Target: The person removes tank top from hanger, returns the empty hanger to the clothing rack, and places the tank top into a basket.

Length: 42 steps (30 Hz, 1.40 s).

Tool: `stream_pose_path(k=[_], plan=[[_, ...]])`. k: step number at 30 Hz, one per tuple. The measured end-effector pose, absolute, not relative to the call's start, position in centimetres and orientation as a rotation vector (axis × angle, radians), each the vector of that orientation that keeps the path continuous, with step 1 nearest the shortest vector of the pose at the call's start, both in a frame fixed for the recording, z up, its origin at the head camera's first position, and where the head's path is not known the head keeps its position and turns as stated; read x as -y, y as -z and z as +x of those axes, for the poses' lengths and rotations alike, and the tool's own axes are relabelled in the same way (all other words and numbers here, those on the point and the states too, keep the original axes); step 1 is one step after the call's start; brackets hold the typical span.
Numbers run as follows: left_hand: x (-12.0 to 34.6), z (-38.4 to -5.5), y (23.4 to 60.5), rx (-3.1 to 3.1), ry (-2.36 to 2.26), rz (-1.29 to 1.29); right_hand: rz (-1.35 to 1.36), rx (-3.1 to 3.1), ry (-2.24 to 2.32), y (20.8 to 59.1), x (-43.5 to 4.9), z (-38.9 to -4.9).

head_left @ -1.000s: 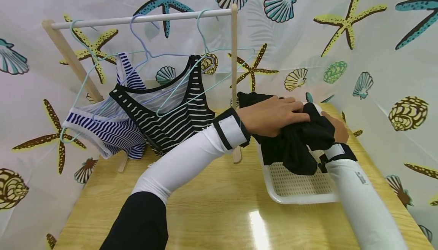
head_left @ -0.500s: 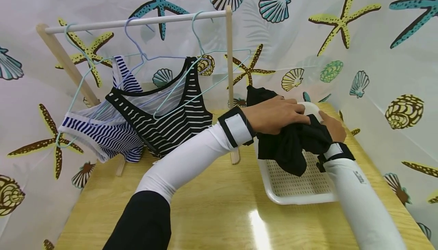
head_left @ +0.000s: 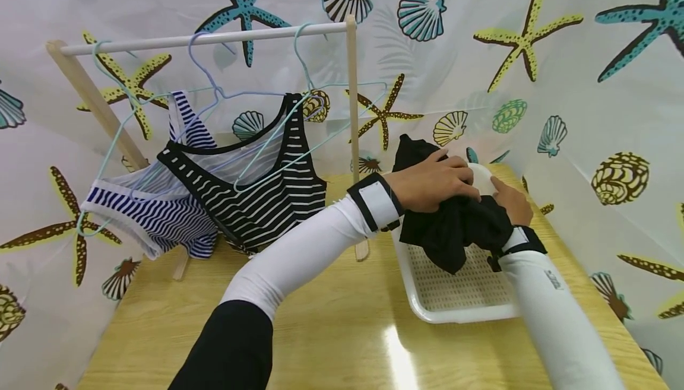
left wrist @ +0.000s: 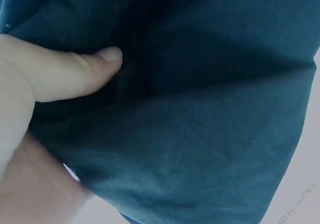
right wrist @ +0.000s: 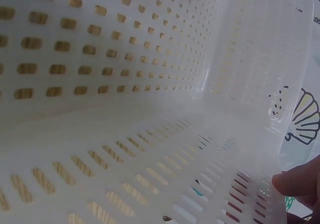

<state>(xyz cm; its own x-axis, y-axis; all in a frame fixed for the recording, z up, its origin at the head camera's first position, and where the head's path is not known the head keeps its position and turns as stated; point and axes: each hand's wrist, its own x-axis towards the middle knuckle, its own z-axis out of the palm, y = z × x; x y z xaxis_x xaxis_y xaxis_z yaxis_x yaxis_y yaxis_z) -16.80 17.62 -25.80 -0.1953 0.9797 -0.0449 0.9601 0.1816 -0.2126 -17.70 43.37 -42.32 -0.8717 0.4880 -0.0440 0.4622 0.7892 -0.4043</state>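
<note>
A bunched black garment [head_left: 454,230] hangs over the white plastic basket [head_left: 459,314]. My left hand [head_left: 433,183] holds it from above; in the left wrist view the thumb [left wrist: 85,72] presses on the cloth [left wrist: 200,149], which looks dark blue there. The other fingers are hidden behind the fabric. My right hand [head_left: 513,201] is at the basket's right side, near its far end. In the right wrist view, its thumb [right wrist: 300,181] and a finger behind it grip the basket's rim. The inside of the basket [right wrist: 125,109] shows slotted walls and a holed bottom.
Left of the basket stands a wooden rack with a white bar [head_left: 256,35]. On it hang a blue-striped top [head_left: 171,212], a black striped top [head_left: 267,182] and a bare green hanger [head_left: 307,158]. All stands on a wooden table [head_left: 320,330]; a printed curtain [head_left: 454,81] encloses it.
The head view has turned slightly right, so everything sits further left in it. The black garment's left part has drawn in toward the basket beneath my left hand. My right hand keeps to the basket's side.
</note>
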Motion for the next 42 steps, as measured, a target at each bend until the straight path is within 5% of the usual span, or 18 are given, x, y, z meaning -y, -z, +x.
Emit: stream_pose_path(k=[42], plan=[[-20.1,-15.5,28.2,2.464,-0.320,-1.917,-0.669,2.808,-0.608,41.0,-41.8,-15.8]])
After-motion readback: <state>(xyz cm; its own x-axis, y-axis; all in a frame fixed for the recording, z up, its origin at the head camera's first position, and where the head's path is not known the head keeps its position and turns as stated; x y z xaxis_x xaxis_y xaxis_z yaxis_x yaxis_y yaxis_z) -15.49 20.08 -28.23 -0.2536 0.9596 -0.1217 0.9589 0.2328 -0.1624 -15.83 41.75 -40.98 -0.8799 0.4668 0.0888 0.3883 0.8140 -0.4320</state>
